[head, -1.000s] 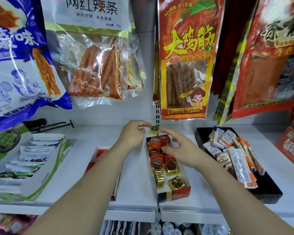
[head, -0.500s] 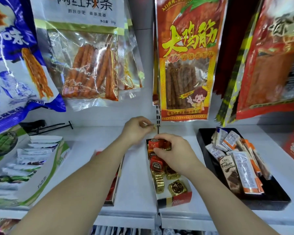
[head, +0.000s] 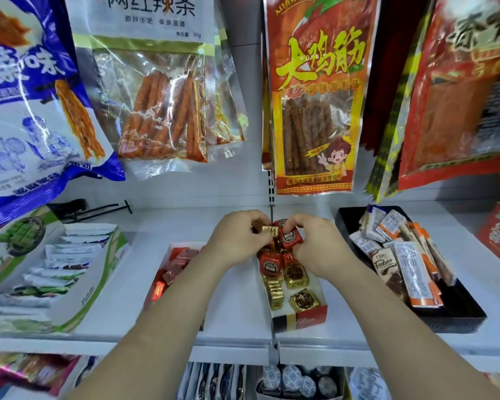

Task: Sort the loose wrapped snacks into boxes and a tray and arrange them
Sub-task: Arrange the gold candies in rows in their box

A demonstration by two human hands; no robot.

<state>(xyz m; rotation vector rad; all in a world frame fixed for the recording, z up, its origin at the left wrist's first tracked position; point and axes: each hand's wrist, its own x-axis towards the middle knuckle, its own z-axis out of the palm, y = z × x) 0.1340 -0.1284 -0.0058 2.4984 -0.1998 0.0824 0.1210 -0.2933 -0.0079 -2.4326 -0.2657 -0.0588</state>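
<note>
Foil-wrapped chocolates (head: 296, 274) are pinched over the rear end of the narrow red-fronted cardboard box (head: 300, 319), a gold piece (head: 270, 230) by the left hand (head: 237, 241), a red piece (head: 291, 237) by the right hand (head: 318, 249), presumably for row alignment.

Two hands (head: 237, 241) (head: 319, 249), three boxes (head: 106, 272) (head: 176, 246) (head: 300, 320), one tray (head: 456, 319).

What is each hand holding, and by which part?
The left hand pinches a small gold foil-wrapped candy by its left end; the right hand pinches a red foil-wrapped candy by its right edge.
</note>
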